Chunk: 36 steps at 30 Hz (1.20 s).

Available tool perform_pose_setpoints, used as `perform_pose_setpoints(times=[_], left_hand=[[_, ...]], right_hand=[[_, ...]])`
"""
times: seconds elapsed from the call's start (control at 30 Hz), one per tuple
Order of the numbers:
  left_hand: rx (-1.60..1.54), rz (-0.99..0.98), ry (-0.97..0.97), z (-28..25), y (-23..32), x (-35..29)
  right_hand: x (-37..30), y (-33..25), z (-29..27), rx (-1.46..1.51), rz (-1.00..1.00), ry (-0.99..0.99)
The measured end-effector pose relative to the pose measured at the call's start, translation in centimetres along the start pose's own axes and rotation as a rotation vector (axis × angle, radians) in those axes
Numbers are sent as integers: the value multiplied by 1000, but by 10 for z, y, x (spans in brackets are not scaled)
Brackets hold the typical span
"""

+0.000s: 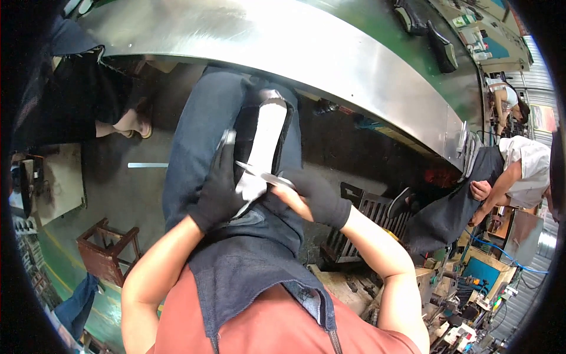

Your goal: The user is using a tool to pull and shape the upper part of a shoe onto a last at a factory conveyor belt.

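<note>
A shoe point(268, 133) lies lengthwise over my lap, its long white bottom facing up and dark material along its edges. My left hand point(218, 192), in a black glove, grips the near end, with the fingers stretched along the left side and pale tips blurred. Part of the near end is hidden by the hands. In my right hand point(312, 197) is a tool with a narrow metal blade point(250, 169), which lies across the white surface; I cannot tell whether it is a knife or scissors. The right glove leaves some fingers bare.
A shiny metal-edged bench point(265, 35) curves ahead, with dark shoes point(439, 44) on its green top. A wooden stool point(109, 251) stands left. On the right are a dark slatted crate point(365, 218), a seated co-worker point(501, 171) and cluttered tools. Another person's legs show at left.
</note>
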<state>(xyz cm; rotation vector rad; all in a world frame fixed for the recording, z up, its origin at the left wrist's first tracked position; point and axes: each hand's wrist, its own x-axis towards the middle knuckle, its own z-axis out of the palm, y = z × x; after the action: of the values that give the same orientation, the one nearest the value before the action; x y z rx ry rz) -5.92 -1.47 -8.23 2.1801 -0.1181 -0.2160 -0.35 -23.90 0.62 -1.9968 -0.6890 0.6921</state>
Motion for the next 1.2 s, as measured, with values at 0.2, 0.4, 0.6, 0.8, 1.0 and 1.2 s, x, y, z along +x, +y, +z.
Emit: perform_pose_setpoints(times=[0.2,0.4,0.6,0.8,1.0,1.2], left_hand=[[17,-137,97,9,3,-70],[147,-127,75,9,1,-66],[-478,-286,-88,-24,-3,-40],[-361,-334,115,15,-18,-13],[-541,-466,97,4,-4,-3],[-487,-251,-21,18,-41,-36]], right_hand=[[-42,24,44,103,245,-169],[-29,-8,35,215,313,-187],[-36,30,88,-197,218,73],[-36,34,57,-110,202,-85],[-28,-25,-36,-351,329,-426],[5,-12,10,-32,-121,-15]])
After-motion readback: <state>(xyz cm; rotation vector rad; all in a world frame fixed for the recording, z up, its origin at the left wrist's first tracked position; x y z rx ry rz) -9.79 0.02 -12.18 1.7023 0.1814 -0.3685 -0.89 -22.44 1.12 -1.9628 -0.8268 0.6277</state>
